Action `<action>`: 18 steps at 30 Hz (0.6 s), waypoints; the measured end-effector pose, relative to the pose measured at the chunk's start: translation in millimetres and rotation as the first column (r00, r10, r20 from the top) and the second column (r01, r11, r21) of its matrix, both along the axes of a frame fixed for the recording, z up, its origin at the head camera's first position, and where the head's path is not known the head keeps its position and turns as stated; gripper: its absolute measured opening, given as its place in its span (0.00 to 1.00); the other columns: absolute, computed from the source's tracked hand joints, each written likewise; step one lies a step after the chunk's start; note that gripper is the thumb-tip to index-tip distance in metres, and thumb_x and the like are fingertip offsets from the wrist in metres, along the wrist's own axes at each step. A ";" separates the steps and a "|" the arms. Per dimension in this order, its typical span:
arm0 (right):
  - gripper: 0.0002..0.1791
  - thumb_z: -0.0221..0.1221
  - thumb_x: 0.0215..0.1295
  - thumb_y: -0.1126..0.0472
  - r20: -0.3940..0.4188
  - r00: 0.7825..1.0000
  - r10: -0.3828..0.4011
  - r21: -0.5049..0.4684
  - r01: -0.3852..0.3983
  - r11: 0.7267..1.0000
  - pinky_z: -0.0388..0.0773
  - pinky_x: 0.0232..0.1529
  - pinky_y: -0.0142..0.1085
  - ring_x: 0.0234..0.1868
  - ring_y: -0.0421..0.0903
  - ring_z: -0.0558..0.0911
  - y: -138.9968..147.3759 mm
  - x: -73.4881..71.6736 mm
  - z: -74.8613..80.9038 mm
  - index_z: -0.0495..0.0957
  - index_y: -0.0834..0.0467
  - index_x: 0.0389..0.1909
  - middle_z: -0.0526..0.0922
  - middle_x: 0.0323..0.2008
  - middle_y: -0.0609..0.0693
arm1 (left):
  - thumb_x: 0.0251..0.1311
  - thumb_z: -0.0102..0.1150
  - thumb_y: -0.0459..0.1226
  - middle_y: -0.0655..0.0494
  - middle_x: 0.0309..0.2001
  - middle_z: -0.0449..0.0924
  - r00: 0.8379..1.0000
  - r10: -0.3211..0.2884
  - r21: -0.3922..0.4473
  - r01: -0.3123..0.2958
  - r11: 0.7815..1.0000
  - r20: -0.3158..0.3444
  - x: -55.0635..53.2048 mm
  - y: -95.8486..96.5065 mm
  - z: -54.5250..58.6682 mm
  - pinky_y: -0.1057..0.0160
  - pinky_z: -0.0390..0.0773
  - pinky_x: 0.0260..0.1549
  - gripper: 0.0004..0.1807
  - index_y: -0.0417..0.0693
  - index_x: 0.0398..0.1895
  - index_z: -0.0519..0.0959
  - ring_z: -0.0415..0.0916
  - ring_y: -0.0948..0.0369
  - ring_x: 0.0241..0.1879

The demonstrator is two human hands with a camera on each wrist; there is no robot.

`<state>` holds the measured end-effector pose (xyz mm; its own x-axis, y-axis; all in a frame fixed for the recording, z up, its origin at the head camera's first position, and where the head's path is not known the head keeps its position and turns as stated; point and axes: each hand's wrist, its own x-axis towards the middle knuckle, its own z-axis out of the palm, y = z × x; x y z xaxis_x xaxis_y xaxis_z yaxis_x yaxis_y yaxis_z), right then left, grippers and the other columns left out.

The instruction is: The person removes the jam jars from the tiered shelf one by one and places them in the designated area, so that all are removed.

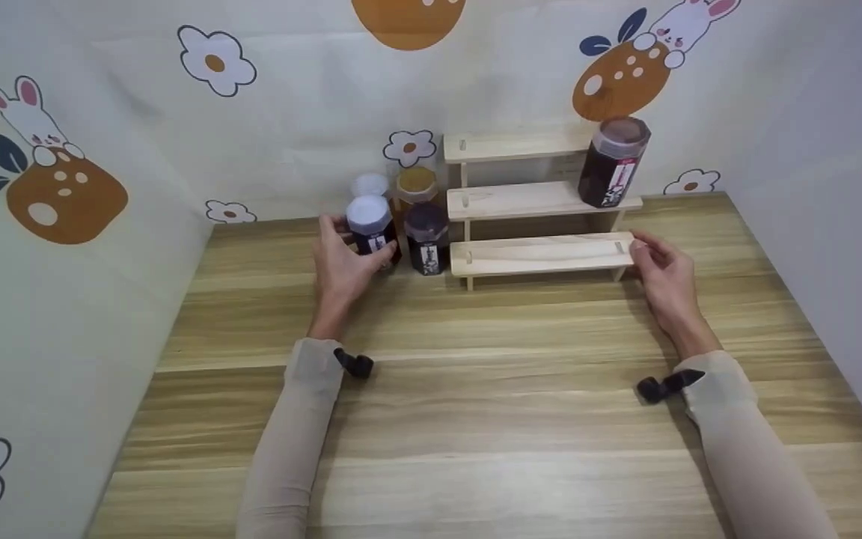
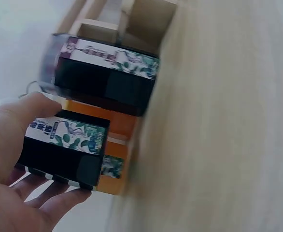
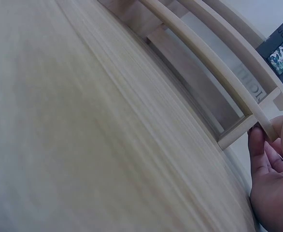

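Note:
My left hand grips a dark jar with a white lid, thumb on one side and fingers on the other. In the left wrist view that jar shows a label with green leaves, and its base looks slightly raised, though contact below is hard to judge. Just right of it stands a dark-lidded jar. At the right end of a three-tier wooden shelf, my right hand pinches the lowest board's edge. The right wrist view shows its thumb and fingers around that corner, partly cut off.
Behind the front jars stand an amber jar with a yellow lid and another white-lidded jar. A dark jar with a pinkish label stands on the middle tier's right end. Patterned walls enclose the wooden table.

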<state>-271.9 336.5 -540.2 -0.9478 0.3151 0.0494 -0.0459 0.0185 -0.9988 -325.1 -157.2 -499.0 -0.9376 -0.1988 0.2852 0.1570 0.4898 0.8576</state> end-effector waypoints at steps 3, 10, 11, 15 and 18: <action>0.28 0.62 0.80 0.57 0.010 1.000 0.002 -0.002 -0.002 1.000 0.86 0.46 0.22 0.46 0.35 0.86 0.6 0.1 0.2 0.75 0.67 0.73 0.87 0.47 0.40 | 0.47 0.88 0.44 0.42 0.64 0.78 0.999 -0.016 -0.009 0.017 1.000 0.034 -1.4 0.0 -8.3 0.49 0.86 0.62 0.46 0.44 0.63 0.66 0.82 0.45 0.60; 0.29 0.62 0.80 0.55 0.016 1.000 0.011 0.018 -0.012 1.000 0.87 0.48 0.23 0.48 0.36 0.86 1.5 1.2 1.2 0.74 0.66 0.74 0.87 0.49 0.40 | 0.47 0.87 0.41 0.40 0.65 0.76 0.997 -0.046 0.005 0.046 0.999 0.062 -2.1 0.5 -13.1 0.47 0.85 0.65 0.45 0.44 0.63 0.66 0.80 0.43 0.64; 0.29 0.62 0.81 0.55 0.016 1.000 0.010 0.024 -0.010 1.000 0.87 0.48 0.23 0.48 0.36 0.86 1.4 1.4 1.3 0.74 0.66 0.74 0.86 0.49 0.40 | 0.47 0.87 0.41 0.40 0.65 0.76 0.997 -0.050 0.005 0.050 0.999 0.066 -1.9 0.4 -12.8 0.47 0.84 0.66 0.45 0.44 0.63 0.66 0.80 0.44 0.64; 0.28 0.61 0.81 0.55 0.019 1.000 0.007 0.040 -0.008 0.999 0.87 0.49 0.23 0.48 0.36 0.86 1.3 1.0 0.4 0.74 0.66 0.74 0.86 0.49 0.39 | 0.47 0.87 0.40 0.40 0.66 0.77 0.994 -0.068 0.019 0.067 0.998 0.080 -1.4 -1.0 -12.2 0.47 0.83 0.67 0.45 0.44 0.64 0.66 0.79 0.44 0.66; 0.28 0.61 0.81 0.56 0.020 1.000 0.009 0.044 -0.010 0.999 0.87 0.49 0.24 0.48 0.35 0.86 1.5 0.2 -0.3 0.73 0.67 0.74 0.86 0.49 0.39 | 0.48 0.86 0.38 0.40 0.67 0.76 0.993 -0.084 0.042 0.081 0.996 0.085 -1.3 -2.2 -12.1 0.47 0.83 0.68 0.44 0.44 0.64 0.65 0.79 0.44 0.66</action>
